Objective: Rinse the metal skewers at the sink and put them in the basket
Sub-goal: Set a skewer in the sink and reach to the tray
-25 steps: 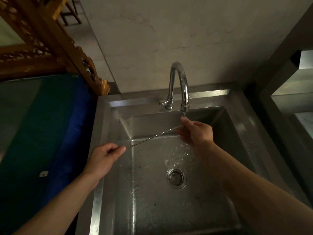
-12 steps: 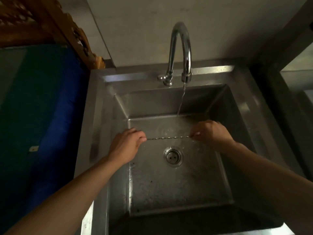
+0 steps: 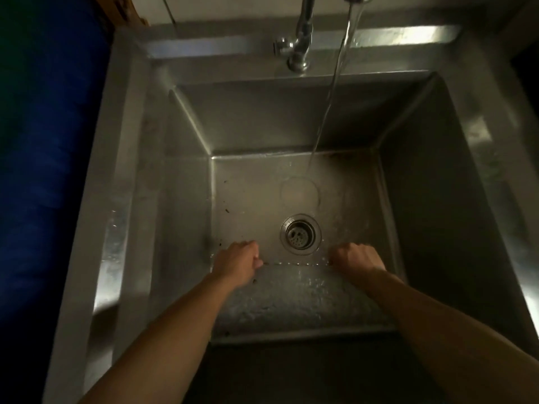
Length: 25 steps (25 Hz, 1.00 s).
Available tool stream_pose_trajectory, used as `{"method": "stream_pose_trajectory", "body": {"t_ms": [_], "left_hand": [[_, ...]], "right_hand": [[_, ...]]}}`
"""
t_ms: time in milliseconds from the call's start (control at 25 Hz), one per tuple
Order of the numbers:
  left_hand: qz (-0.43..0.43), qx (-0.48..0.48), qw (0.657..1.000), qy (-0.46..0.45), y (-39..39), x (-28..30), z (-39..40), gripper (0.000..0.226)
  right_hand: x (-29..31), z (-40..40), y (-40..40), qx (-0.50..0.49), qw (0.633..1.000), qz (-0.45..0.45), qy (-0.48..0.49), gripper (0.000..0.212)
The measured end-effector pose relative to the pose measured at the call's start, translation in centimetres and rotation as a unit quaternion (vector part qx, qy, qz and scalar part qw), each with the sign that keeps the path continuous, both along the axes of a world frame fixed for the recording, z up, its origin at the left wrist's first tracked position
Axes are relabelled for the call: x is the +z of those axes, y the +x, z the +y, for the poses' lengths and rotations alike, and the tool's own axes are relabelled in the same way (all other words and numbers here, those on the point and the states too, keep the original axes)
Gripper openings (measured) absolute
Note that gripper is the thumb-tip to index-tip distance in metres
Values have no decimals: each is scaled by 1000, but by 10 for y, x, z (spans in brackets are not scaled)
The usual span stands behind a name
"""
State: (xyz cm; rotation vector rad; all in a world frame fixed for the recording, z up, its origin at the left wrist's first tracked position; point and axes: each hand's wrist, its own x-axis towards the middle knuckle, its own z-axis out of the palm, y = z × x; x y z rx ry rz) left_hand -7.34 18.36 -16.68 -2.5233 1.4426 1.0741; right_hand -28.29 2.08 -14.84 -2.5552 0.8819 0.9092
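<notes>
A thin twisted metal skewer lies level, low in the steel sink, just on the near side of the drain. My left hand pinches its left end and my right hand grips its right end. Both hands are fisted around the ends, so the tips are hidden. A stream of water falls from the faucet onto the sink floor beyond the drain, clear of the skewer. No basket is in view.
A blue and green surface lies left of the sink. The sink's wide steel rim runs along the left, back and right. Dark specks dot the sink floor near my left hand.
Both hands have carried the skewer down and toward me, away from the water stream, to the near part of the sink. The view has tilted further down.
</notes>
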Motion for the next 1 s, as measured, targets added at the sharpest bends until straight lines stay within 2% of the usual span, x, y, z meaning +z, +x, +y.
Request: {"method": "stream_pose_trajectory", "body": {"t_ms": [120, 360, 480, 720, 880, 1000], "left_hand": [[46, 42, 997, 37, -7, -28, 10, 17], [-8, 57, 996, 66, -16, -51, 10, 23], [-20, 22, 997, 72, -22, -60, 12, 28], [-85, -52, 992, 78, -26, -72, 15, 37], [-114, -82, 986, 86, -26, -69, 9, 34], [-120, -79, 989, 45, -28, -52, -1, 30]], "right_hand": [[-21, 8, -6, 16, 1000, 14, 20, 27], [-48, 9, 1, 38, 998, 43, 20, 32], [-57, 11, 3, 23, 997, 59, 41, 31], [-65, 9, 6, 58, 997, 57, 20, 30], [-66, 8, 4, 54, 997, 44, 19, 30], [-56, 3, 0, 21, 1000, 7, 13, 30]]}}
